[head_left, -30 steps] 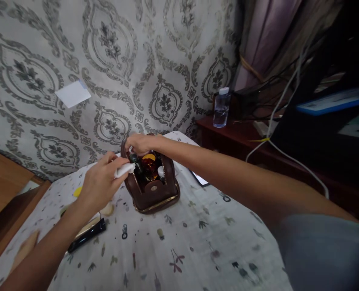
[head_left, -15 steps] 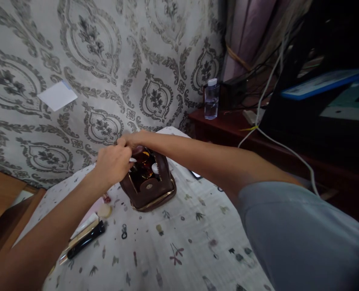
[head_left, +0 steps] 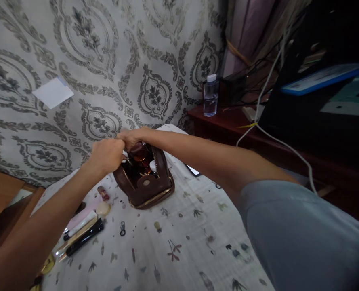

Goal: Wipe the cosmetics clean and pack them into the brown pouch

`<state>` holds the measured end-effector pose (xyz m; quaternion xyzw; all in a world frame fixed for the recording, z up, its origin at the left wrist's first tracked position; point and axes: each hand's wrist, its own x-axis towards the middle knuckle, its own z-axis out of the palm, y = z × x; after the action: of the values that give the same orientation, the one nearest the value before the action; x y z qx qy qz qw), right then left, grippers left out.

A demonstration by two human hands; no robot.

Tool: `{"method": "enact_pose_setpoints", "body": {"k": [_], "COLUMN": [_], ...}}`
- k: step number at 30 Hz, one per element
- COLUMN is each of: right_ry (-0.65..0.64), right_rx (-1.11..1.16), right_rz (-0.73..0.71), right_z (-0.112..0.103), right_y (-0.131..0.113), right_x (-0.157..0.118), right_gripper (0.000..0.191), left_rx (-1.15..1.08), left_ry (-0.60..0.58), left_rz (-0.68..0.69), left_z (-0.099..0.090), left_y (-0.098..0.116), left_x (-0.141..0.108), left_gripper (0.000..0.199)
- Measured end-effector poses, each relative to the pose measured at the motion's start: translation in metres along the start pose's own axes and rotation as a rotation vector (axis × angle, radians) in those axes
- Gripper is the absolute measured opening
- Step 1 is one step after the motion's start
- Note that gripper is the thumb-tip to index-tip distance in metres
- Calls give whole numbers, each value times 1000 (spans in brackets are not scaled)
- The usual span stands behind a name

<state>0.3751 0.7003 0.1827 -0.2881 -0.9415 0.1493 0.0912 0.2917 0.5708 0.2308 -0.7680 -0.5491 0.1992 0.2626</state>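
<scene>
An unzipped dark brown bag (head_left: 150, 190) stands on the patterned white cloth, with amber-coloured items and a white-capped item (head_left: 153, 166) inside. At its left upper edge is my left hand (head_left: 108, 154), its fingers closed around a small white item (head_left: 125, 155) that shows only in part. My right hand (head_left: 130, 138) reaches across to the bag's far edge, right beside the left one. Its fingers are bent, and what they hold, if anything, is hidden.
Left of the bag lie a black tube (head_left: 85, 238), a round cream-coloured item (head_left: 103, 208), a small reddish tube (head_left: 103, 193) and a pink item. A phone (head_left: 194, 170) lies behind my right forearm. A bottle (head_left: 210, 97) stands on the dark red desk (head_left: 202, 115).
My left hand has moved slightly left and up, uncovering more of the bag's left side and of the items on the cloth. The right hand stays at the bag's far edge.
</scene>
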Motion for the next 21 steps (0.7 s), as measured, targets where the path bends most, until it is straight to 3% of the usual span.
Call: {"method": "enact_pose_setpoints", "body": {"k": [3,7,15,21], "right_ry": [50,72,54,14], "right_rx": [-75,-140,-48,24], "right_rz": [23,51,51,84], "right_z": [-3,-2,-3,-8], "right_y": [2,-3,-4,-7], "right_x": [-4,-10,-11,-15], "right_gripper": [26,25,16,23], "left_rx": [-7,-35,-47,-137], "left_ry": [-3,-45,-20,11], "left_rz": [-27,-12,-11,-27], "left_z": [0,2,8,15], "left_y": [-3,-9,-12,-17], "left_x": [4,12,15,15], "left_gripper": [35,37,37,32]}}
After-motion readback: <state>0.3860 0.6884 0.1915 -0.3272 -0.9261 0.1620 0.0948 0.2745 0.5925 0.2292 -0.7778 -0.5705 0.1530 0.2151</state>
